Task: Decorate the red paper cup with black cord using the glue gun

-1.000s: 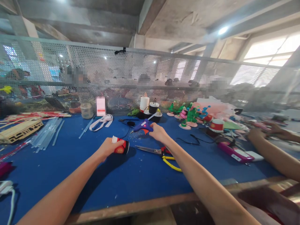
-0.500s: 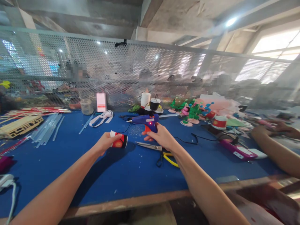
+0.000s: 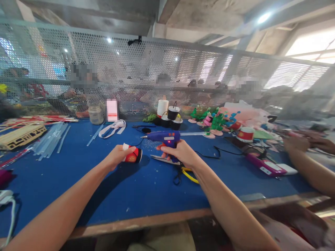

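My left hand (image 3: 118,157) is closed around a small red paper cup (image 3: 132,155) with a white rim and a black end, tipped on its side above the table. In my right hand (image 3: 180,153) is a blue glue gun (image 3: 163,136), gripped by its handle. Its nozzle points left, its small red light is lit, and a clear glue stick (image 3: 192,134) sticks out of the back. Beneath the right hand lie scissors with yellow handles (image 3: 190,176), their blades partly hidden by the gun's handle and my fingers.
Clear glue sticks (image 3: 49,142) and a wooden cut-out piece (image 3: 24,136) lie at left. White ribbon (image 3: 113,128), black cups (image 3: 173,113) and green craft figures (image 3: 217,123) stand along the back. A purple power strip (image 3: 267,165) sits at right, near another person's arm (image 3: 306,162).
My right hand has lifted and levelled the glue gun, bringing its handle upright into the grip. The left hand keeps hold of the cup. The view has shifted slightly.
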A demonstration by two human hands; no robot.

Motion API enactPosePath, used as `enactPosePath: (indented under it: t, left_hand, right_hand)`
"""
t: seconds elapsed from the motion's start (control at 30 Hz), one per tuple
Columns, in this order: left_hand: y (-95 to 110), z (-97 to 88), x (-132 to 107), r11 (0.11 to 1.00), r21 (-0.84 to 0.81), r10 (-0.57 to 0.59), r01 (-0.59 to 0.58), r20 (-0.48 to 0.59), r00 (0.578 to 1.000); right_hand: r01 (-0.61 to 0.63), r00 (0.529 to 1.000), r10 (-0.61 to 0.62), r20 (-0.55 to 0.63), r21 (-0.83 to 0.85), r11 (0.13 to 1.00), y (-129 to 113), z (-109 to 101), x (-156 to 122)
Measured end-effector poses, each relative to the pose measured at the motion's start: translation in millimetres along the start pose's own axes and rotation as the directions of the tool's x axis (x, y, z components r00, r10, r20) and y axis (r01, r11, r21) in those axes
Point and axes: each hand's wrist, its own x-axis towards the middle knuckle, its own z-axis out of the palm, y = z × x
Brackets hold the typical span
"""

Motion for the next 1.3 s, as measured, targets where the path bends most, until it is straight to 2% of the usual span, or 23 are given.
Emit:
enactPosePath:
  t: [0.23, 0.57, 0.9, 1.3]
  left_hand:
    - [-3.8, -1.5, 3.2, 0.999, 0.051, -0.012, 0.013, -0.016, 1.0]
    - [-3.7, -0.9, 4.5, 0.998, 0.07, 0.0, 0.005, -0.066, 0.998]
    - [-3.9, 0.7, 3.9, 0.996, 0.093, 0.012, -0.006, -0.072, 0.997]
    - [-5.1, 0.7, 5.3, 0.998, 0.07, 0.008, -0.004, -0.068, 0.998]
  right_hand:
    - [0.035, 0.999, -0.023, 0.047, -0.279, 0.96, 8.1, 8.9, -2.6]
    - [0.15, 0.983, -0.182, 0.015, -0.634, 0.759, 5.7, 14.1, -6.5]
    - [0.23, 0.967, -0.238, 0.09, -0.709, 0.667, 8.9, 14.7, -6.0]
    - [0.228, 0.968, -0.231, 0.1, -0.738, 0.636, 7.9, 16.1, -9.0]
